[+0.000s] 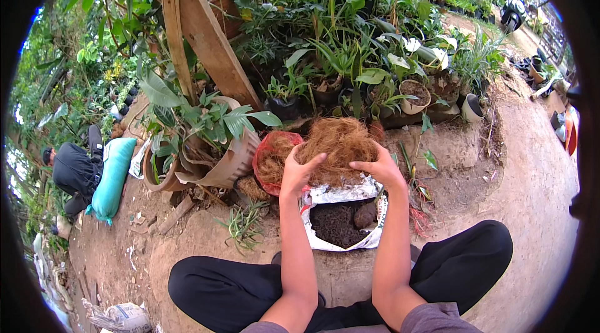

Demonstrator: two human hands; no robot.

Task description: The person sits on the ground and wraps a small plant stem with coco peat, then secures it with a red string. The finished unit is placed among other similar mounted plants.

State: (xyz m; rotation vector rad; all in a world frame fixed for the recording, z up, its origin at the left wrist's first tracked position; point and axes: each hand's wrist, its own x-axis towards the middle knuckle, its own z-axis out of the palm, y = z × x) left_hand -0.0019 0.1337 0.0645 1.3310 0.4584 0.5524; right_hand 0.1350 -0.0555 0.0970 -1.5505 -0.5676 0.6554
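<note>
Between my two hands is a loose clump of brown coconut fibre (340, 147). My left hand (300, 169) grips its left side and my right hand (382, 166) its right, both with thumbs toward me. Below the clump, a white sack (344, 193) lies with its mouth rolled back. Dark soil (335, 225) fills it, and a brown rounded lump (365, 215) rests on the soil at the right. Beside my left hand sits a red mesh bag (262, 176) with more fibre inside.
Potted plants crowd the far side, including a large pale pot (239, 155) at left. A wooden plank (206, 28) leans above it. At far left a person (75, 169) crouches by a teal sack (112, 176). My bent legs (225, 281) flank the white sack on bare earth.
</note>
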